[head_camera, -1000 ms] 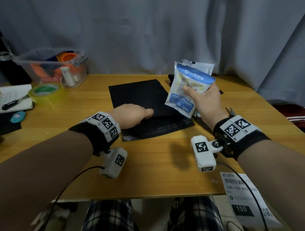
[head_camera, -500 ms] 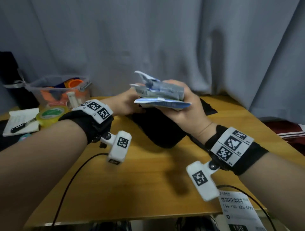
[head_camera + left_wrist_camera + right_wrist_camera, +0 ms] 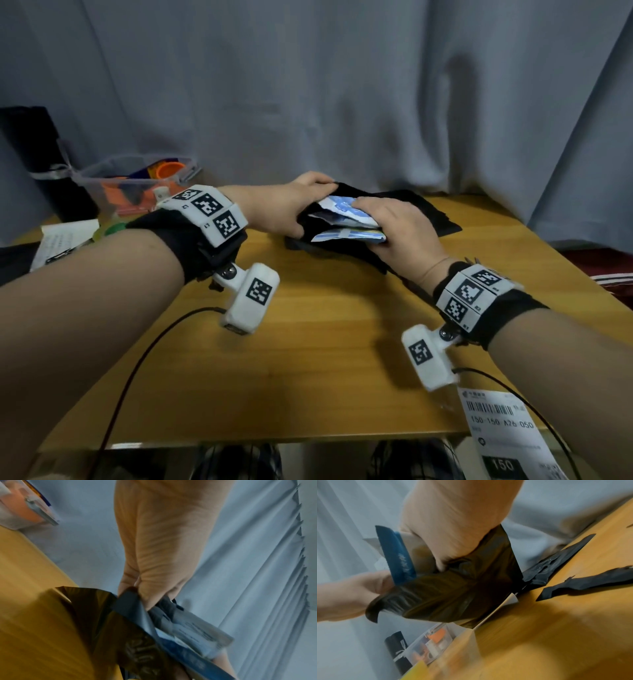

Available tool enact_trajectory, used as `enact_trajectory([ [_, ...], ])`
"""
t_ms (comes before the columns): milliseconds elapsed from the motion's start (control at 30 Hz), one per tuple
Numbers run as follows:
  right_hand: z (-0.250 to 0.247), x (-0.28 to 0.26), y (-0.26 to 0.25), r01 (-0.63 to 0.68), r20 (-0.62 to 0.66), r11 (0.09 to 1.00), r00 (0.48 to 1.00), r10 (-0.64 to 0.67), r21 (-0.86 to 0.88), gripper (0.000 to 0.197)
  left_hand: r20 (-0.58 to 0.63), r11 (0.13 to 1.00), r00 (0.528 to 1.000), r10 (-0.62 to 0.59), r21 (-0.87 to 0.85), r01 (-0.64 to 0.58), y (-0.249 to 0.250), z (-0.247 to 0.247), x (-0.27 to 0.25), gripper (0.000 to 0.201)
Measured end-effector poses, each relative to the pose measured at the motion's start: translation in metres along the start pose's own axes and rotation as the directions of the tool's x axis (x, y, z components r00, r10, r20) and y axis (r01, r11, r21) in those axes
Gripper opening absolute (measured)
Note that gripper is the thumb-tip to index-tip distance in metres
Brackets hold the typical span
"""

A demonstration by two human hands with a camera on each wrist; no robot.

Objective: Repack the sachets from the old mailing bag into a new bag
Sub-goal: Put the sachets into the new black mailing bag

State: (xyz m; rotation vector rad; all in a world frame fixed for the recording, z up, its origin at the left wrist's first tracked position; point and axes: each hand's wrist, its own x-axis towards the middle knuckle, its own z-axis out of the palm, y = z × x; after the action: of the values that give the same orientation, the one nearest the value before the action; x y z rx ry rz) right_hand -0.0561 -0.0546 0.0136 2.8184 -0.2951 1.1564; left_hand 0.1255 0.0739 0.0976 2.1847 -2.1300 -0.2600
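A: We see the left hand (image 3: 284,205) at frame center, fingers and thumb pinching the lip of the black bag (image 3: 346,250), holding its mouth open above the table (image 3: 308,359).

B: Confirmed on the left wrist view: we have the pinch on the bag edge (image 3: 130,601), sachets right below it.

A: Right hand (image 3: 400,229) is just right of center, fingers curled round a stack of blue-and-white sachets (image 3: 346,219), their left ends inside the bag mouth.

B: On the right wrist view we see the blue sachet edge (image 3: 397,555) sticking up out of the bag (image 3: 453,595). How deep they sit, we can't tell.

A: Torn black bag pieces (image 3: 573,582) lie on the table, right of frame there.

B: Clear bin (image 3: 137,185) upper left, label (image 3: 503,435) lower right.
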Motion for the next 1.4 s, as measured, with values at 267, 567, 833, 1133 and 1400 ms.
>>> enact_trajectory([
  [267,0.029,0.010,-0.022,0.043,0.080,0.933,0.997,-0.015,-0.358,0.047,-0.104,0.995,0.994,-0.038,0.084,0.047,-0.017,0.020,0.001,0.083],
  [567,0.044,0.020,-0.035,-0.008,0.163,0.867,0.981,0.103,-0.499,0.047,-0.207,0.999,0.978,-0.038,-0.046,0.029,-0.023,0.044,0.002,0.082],
  [833,0.016,0.011,-0.019,-0.240,0.308,0.950,0.905,0.293,-0.198,0.061,-0.148,0.964,0.965,-0.216,-0.191,0.187,-0.030,0.081,-0.007,0.072],
  [1133,0.025,-0.026,-0.014,-0.601,0.625,0.738,0.457,0.633,-0.307,0.081,-0.201,0.811,0.792,-0.576,-0.262,0.523,-0.019,0.089,-0.016,0.029],
  [1400,0.013,-0.022,-0.020,-0.764,0.411,0.609,0.496,0.765,-0.212,0.017,-0.330,0.779,0.711,-0.621,-0.354,0.517,-0.034,0.094,-0.024,0.013],
])
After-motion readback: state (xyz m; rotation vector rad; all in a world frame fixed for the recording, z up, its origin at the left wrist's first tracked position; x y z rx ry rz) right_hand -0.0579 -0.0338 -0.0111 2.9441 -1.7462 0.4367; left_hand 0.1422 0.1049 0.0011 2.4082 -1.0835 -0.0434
